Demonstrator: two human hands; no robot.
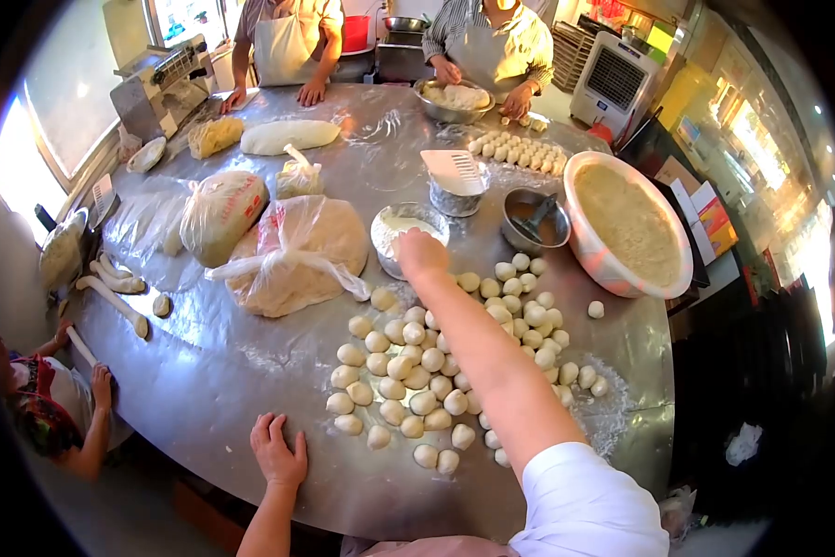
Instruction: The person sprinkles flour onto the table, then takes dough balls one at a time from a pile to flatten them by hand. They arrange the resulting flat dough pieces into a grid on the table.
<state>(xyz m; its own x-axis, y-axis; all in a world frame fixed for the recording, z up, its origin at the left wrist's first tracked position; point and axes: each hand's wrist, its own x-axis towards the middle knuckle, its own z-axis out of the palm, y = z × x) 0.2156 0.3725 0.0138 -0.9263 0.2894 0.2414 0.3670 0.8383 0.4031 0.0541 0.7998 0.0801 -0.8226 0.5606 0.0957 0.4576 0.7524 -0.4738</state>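
My right hand (419, 252) reaches across the dough balls into a metal bowl (443, 226) of white flour (401, 223). Its fingers look curled together at the flour, and their tips are hidden. Under that forearm lie many round, pale dough balls (399, 368), loosely bunched on the steel table (222, 408). My left hand (278, 452) rests on the tabletop near the front edge, fingers spread and holding nothing. Left of the flour bowl is a large lump of dough (297, 255) in a clear plastic bag.
A big pink-rimmed basin (574, 209), a steel bowl with a dark utensil (534, 220) and a container topped by a white scraper (455, 172) stand right. Two people work at the far side (287, 46) (492, 46). Another person (74, 399) rolls a dough strip at left.
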